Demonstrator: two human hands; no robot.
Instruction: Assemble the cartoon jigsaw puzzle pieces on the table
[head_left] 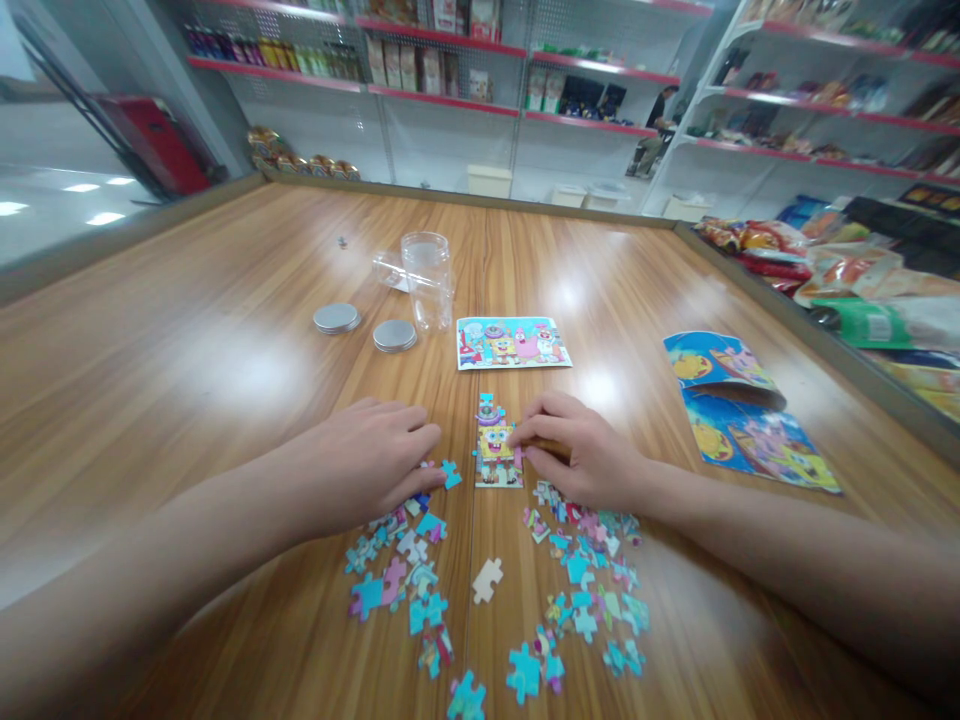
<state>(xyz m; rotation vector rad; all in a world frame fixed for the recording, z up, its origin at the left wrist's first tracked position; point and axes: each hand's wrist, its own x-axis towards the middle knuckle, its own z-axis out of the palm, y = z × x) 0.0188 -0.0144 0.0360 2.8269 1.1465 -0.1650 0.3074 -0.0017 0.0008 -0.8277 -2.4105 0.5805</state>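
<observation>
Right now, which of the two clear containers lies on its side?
The rear container, partly hidden behind the front container; the front one stands upright.

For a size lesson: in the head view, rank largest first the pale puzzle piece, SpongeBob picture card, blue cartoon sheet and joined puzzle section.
Blue cartoon sheet
SpongeBob picture card
Joined puzzle section
Pale puzzle piece

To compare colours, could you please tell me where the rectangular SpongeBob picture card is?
In the head view, the SpongeBob picture card lies near centre, just beyond the partly joined puzzle and right of the upright clear jar.
</observation>
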